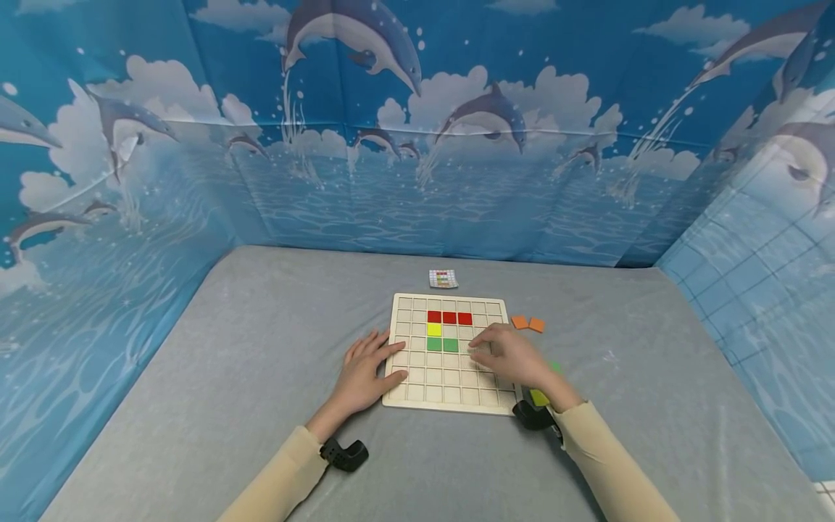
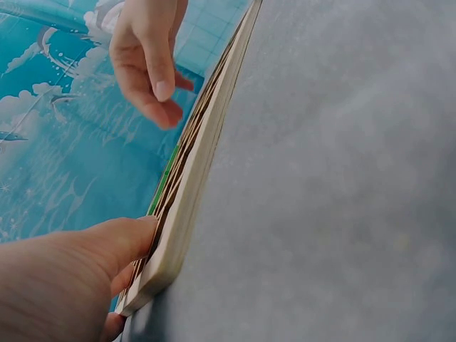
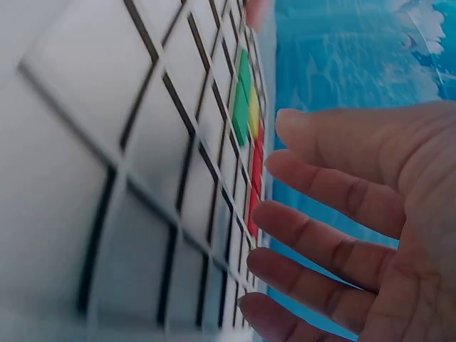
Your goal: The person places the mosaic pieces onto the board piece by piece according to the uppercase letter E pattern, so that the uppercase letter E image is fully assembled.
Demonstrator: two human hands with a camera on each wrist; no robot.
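A wooden grid board (image 1: 417,395) lies on the grey cloth, holding three red tiles (image 1: 449,317) in a row, one yellow tile (image 1: 433,330) below the leftmost, and two green tiles (image 1: 442,345) beneath. My left hand (image 1: 365,373) rests at the board's left edge, thumb and fingertips on its border; the left wrist view shows the same hand (image 2: 78,263) at the edge. My right hand (image 1: 515,357) hovers over the board's right part, holding nothing; in the right wrist view this hand (image 3: 356,214) has its fingers spread and slightly bent.
A small pattern card (image 1: 443,279) lies behind the board. Two orange tiles (image 1: 528,323) are to its right. Yellow-green tiles (image 1: 540,397) lie partly hidden under my right wrist. A dolphin-print curtain (image 1: 404,196) surrounds the grey surface.
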